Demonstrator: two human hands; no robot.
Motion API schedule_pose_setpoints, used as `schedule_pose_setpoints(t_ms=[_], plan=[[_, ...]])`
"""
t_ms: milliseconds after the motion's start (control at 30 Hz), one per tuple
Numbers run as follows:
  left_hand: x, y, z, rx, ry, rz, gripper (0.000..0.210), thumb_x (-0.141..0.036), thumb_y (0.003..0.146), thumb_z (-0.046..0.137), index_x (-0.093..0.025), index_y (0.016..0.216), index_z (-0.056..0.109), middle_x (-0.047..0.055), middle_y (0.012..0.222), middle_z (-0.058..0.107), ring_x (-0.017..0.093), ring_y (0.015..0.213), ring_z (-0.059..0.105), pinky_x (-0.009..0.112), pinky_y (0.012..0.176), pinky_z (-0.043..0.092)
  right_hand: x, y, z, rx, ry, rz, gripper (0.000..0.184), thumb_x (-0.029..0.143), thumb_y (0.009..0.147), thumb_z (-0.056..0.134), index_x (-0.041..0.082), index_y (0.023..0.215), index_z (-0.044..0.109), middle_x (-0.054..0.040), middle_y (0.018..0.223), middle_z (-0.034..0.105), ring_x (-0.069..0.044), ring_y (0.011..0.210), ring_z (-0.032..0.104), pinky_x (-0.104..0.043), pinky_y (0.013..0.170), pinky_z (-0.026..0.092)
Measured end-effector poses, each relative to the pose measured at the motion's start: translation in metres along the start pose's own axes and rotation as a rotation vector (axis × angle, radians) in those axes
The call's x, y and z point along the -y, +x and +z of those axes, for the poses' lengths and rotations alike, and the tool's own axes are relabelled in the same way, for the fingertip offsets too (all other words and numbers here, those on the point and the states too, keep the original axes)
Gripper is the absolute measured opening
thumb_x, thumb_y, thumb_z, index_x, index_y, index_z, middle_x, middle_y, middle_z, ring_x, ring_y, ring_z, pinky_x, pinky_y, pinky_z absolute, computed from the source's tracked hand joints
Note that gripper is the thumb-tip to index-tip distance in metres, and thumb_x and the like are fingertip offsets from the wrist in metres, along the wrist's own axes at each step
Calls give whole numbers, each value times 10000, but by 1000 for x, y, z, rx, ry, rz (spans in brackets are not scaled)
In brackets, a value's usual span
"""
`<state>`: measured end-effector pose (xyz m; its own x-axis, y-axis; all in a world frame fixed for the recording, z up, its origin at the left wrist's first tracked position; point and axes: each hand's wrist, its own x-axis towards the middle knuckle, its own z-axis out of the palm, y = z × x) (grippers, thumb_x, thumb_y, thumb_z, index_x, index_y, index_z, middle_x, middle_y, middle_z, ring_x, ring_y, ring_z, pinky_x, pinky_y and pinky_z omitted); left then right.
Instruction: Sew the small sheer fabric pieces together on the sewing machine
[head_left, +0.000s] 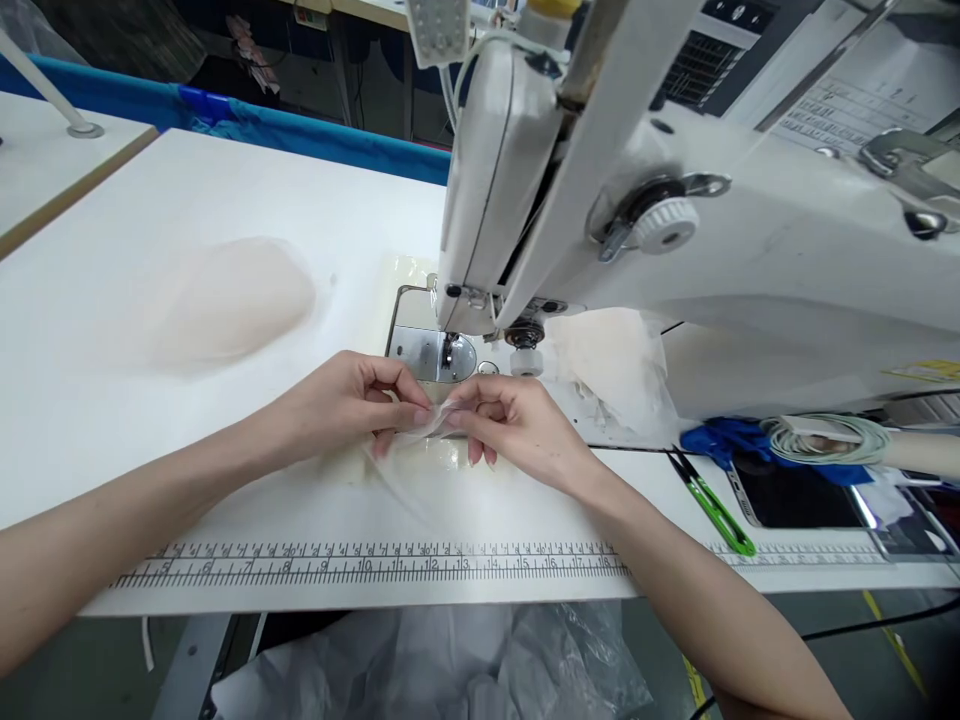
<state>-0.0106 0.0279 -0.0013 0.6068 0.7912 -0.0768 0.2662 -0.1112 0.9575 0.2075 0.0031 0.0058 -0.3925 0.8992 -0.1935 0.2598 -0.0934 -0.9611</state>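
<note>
My left hand [367, 403] and my right hand [517, 420] meet just in front of the sewing machine's needle plate [427, 352]. Between them is a thin, see-through piece of sheer fabric [431, 425], pinched by the fingertips of both hands. Part of it hangs down toward the table and is hard to make out against the white. Above and behind the hands rises the white sewing machine head [495, 180].
A beige fabric piece [240, 295] lies on the left of the table. More pale fabric [611, 365] sits under the machine arm. Green thread snips [712, 505], a phone [795, 495] and a coil of cord [825, 440] lie at right. A printed ruler [390, 565] runs along the front edge.
</note>
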Motion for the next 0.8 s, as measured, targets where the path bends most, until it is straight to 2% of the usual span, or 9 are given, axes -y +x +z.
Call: schedule_pose_setpoints(t_ms=[67,133,300,400,500,700,800], plan=[[3,0,0,13,-25,-1,119,-282,884,641,-206,806,691,-19,565,683,112,467,623,171,371,425,2,-1,-2,-9,-20,-6,61,220,834,656,161,843,667,21,646,650,-81,469,598,-167,404,447],[5,1,1,20,-34,-3,120,-268,894,615,-193,826,679,20,681,736,146,570,690,180,400,479,4,-2,-2,-5,-26,4,57,213,839,653,163,854,676,38,603,621,-81,456,591,-167,401,441],[2,0,5,0,-47,-33,98,-273,854,652,-176,842,659,27,726,726,141,598,686,224,521,570,5,-4,1,5,-7,-5,47,205,842,653,166,825,672,41,633,619,-79,472,593,-171,413,448],[-4,-2,8,-62,55,-24,108,-288,822,685,-181,824,666,0,688,693,115,583,646,203,527,540,2,-5,6,-58,-62,-81,68,219,847,656,176,796,667,39,671,632,-65,488,579,-172,451,459],[-9,-3,11,-109,189,56,126,-295,835,664,-184,782,688,-12,660,650,95,557,591,176,480,466,1,-6,9,-110,-189,-173,80,198,859,637,185,786,668,39,664,635,-65,502,566,-179,483,467],[-10,-6,12,-78,390,184,218,-271,926,552,-217,836,743,-29,628,530,59,480,474,166,417,348,-2,-9,12,-182,-395,-370,90,148,864,611,198,800,649,27,705,662,-87,614,605,-182,550,485],[-10,-8,13,-176,542,290,227,-249,942,529,-212,856,736,-27,641,539,62,495,489,168,436,365,-5,-10,12,-208,-443,-383,55,168,881,594,209,875,630,36,687,649,-86,571,595,-188,547,496]])
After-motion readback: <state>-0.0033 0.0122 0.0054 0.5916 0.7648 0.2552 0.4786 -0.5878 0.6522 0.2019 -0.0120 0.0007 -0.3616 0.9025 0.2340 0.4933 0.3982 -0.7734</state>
